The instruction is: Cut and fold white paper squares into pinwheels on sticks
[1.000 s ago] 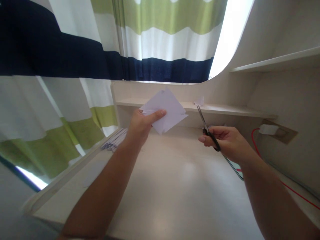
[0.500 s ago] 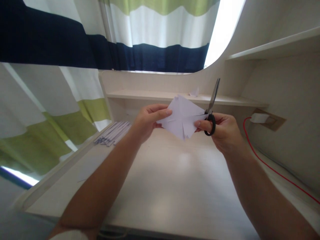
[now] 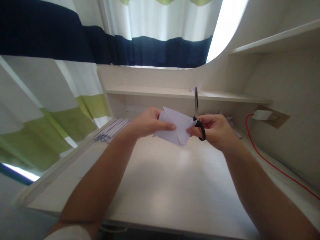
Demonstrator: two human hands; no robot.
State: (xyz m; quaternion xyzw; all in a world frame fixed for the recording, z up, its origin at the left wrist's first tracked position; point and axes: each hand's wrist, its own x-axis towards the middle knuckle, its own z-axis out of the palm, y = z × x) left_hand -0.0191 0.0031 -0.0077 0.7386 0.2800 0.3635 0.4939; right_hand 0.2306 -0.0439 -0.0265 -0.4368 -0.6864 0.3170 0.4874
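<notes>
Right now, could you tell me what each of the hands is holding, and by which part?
The left hand pinches the folded white paper at its left edge. The right hand grips the scissors by their black handle, blades pointing up, and touches the paper's right edge.

No text, label, brand or number can be read anywhere in the frame; every surface shown is unmarked.

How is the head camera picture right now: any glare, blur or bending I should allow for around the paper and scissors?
Head view: window gap blown out white; soft glare patch on the pale wooden desk; shelf lines bow from wide-angle distortion; left curtain edge smeared; folded white paper and black-handled scissors reasonably sharp, mildly backlit.
</notes>
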